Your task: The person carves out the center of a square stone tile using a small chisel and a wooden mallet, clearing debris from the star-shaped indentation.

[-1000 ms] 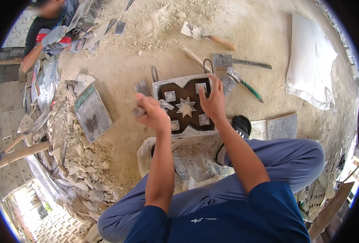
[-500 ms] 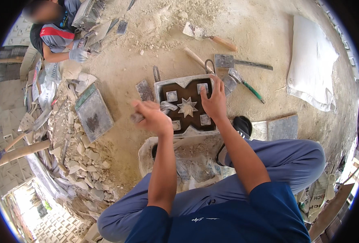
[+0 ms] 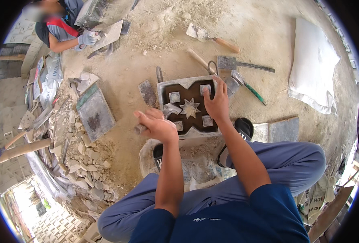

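The metal mould tray point(image 3: 186, 106), with its star insert point(image 3: 190, 108), lies on the sandy ground just ahead of your knees. Your right hand point(image 3: 216, 104) presses flat on its right side, fingers spread. Your left hand point(image 3: 157, 125) has its grip clamped on a small grey tool point(image 3: 140, 128) at the tray's left edge. Trowels point(image 3: 212, 37) lie beyond.
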The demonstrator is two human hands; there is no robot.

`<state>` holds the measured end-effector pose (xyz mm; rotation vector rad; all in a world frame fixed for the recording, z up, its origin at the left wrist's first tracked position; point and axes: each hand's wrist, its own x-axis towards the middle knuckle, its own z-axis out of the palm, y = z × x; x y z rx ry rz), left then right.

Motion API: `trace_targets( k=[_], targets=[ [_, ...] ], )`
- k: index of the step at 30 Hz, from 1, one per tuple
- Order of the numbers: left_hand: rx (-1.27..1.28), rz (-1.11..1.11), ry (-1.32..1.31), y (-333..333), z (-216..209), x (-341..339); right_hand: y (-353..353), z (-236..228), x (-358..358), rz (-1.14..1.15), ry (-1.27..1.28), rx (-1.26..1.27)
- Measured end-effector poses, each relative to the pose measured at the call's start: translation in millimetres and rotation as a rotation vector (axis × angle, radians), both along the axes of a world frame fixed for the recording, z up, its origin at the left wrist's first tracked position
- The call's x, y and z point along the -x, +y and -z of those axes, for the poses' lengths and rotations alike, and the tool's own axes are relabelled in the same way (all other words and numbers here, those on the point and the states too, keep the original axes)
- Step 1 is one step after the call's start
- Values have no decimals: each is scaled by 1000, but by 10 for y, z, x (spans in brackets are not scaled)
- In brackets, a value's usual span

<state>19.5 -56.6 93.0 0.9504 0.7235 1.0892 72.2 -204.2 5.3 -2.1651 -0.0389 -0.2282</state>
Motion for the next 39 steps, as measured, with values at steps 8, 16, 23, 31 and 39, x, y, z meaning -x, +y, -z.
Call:
trace_targets(
  k=[8, 16, 23, 31, 39],
  targets=[
    [-141, 67, -65, -47, 356, 123, 22, -7, -12, -3, 24, 36],
    [-248, 89, -136, 121, 471, 14, 67, -30, -53, -14, -9, -1],
    [-205, 92, 19, 14, 300, -100, 52, -62, -44, -12, 77, -70],
    [-160, 123, -36, 83, 293, 14, 82, -81, 69, -14, 54, -62],
    [-294, 106, 40, 76, 399, -183, -2, 45, 13, -14, 0, -17]
  ],
)
